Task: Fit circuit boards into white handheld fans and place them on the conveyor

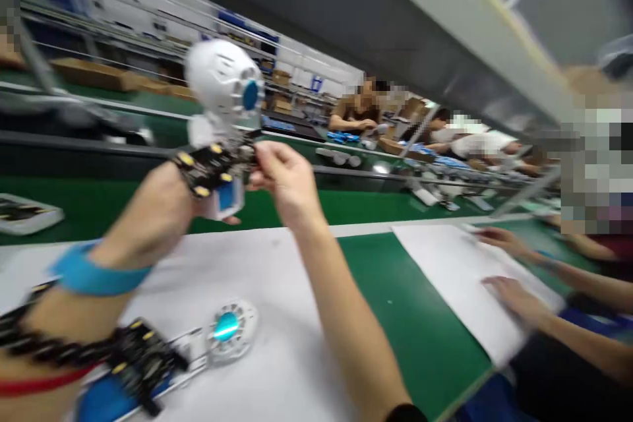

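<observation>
My left hand [168,204] is closed around the handle of a white handheld fan [220,76], held upright above the bench. The fan's round head has slots and a blue centre. A black circuit board with yellowish parts [210,165] lies across the handle, in front of the left fingers, which are partly hidden. At the board's right end, my right hand [289,184] has its thumb and fingers pinched together; what they grip is too small to make out. Below lies a second fan part [235,333] with a blue centre, beside another black board [146,359].
White sheets [281,283] cover parts of the green bench [395,290]. A white fan part [30,214] lies at left. A shelf [445,33] hangs overhead. A conveyor line with parts runs behind. At right, a co-worker's hands [514,297] rest near another sheet; more people sit beyond.
</observation>
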Action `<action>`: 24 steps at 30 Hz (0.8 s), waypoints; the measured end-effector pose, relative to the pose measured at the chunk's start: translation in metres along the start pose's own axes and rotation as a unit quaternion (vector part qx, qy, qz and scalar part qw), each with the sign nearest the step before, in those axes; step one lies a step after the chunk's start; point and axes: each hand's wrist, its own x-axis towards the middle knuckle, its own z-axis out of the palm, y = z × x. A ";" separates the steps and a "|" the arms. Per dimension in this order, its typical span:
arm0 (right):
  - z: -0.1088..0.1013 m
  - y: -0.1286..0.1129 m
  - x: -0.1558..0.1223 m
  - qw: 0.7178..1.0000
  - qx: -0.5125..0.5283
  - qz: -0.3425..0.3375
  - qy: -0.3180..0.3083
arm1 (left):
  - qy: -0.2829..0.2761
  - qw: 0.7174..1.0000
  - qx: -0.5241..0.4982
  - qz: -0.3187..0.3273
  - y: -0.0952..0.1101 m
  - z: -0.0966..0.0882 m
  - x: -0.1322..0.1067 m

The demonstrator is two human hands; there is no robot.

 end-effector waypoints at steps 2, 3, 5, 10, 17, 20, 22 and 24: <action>-0.008 -0.001 -0.003 0.996 -0.039 -0.084 -0.016 | -0.009 0.996 -0.027 -0.085 0.003 0.011 -0.001; -0.012 -0.001 -0.004 0.986 -0.087 -0.140 -0.030 | -0.007 0.992 -0.031 -0.122 0.002 0.015 0.000; -0.017 -0.002 -0.005 0.961 -0.160 -0.224 -0.028 | -0.019 0.988 -0.036 -0.150 0.000 0.017 0.003; -0.017 -0.012 -0.014 0.916 -0.286 -0.276 -0.053 | -0.111 0.973 -0.035 -0.197 0.001 0.007 0.002; -0.015 -0.016 -0.015 0.919 -0.284 -0.272 -0.034 | -0.098 0.984 -0.017 -0.147 0.004 0.013 0.001; -0.012 -0.012 -0.013 0.937 -0.229 -0.265 0.000 | -0.090 0.989 -0.007 -0.117 0.007 0.016 -0.001; -0.009 -0.010 -0.013 0.940 -0.206 -0.271 0.022 | -0.089 0.990 -0.002 -0.106 0.009 0.015 -0.001; -0.007 -0.011 -0.014 0.931 -0.225 -0.288 0.023 | -0.093 0.990 -0.001 -0.110 0.011 0.013 -0.001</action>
